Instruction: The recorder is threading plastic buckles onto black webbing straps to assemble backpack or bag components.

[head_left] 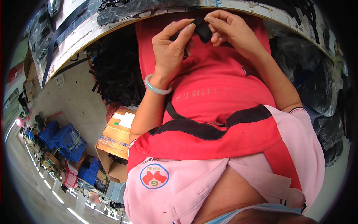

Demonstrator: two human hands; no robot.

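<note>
A short piece of black strap or cloth (202, 30), folded over in a loop, is held up in front of the red apron (220, 74), near the table's edge. My left hand (172, 44), with a pale green bangle (158, 88) at its wrist, pinches the piece between thumb and forefinger. From the other side, my right hand (233, 30) has thumb and forefinger closed on the piece's upper right edge, its other fingers curled. Part of the black piece is hidden behind my left fingers, where a small dark bit shows below them.
The table edge (89, 36) curves across the top, with black goods in clear plastic (123, 13) on it. A heap of black straps (118, 72) lies below at left, near a cardboard box (116, 132). Blue crates (70, 142) stand farther off. Plastic-wrapped bundles (307, 71) are at right.
</note>
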